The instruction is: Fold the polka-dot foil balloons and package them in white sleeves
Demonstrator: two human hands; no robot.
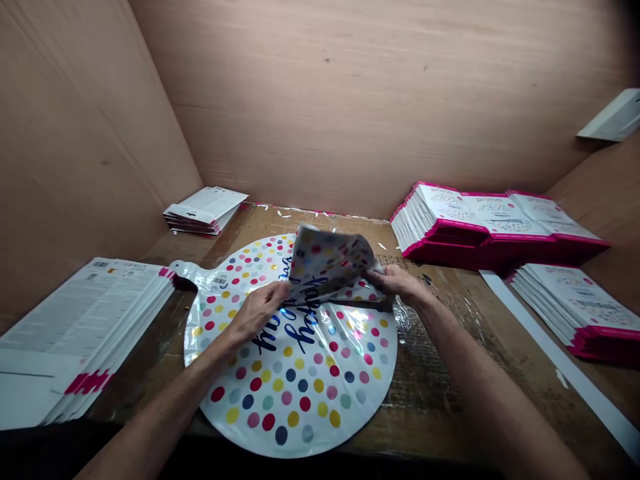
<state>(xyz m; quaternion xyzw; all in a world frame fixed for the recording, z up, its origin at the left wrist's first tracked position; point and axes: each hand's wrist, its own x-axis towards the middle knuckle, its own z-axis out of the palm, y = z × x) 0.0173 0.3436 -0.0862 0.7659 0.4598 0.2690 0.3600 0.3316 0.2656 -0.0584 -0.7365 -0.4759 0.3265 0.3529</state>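
A round white foil balloon (300, 400) with coloured dots and blue lettering lies flat on the cardboard-covered table, its neck pointing left. Above its far part, a partly folded foil balloon (327, 260) with the same dots is held up between both hands. My left hand (265, 307) pinches its lower left edge, fingers closed. At its right end my right hand (395, 281) grips the foil, thumb and fingers together. Whether the folded foil is separate from the flat balloon or layered with others is hard to see.
Printed white cards (95, 313) are stacked at left, with a smaller card stack (207, 208) behind. Pink-edged packets (480, 223) stand in piles at the back right, another packet pile (585, 307) nearer. A white strip (555, 360) crosses the right side. Wooden panels (350, 100) enclose the table.
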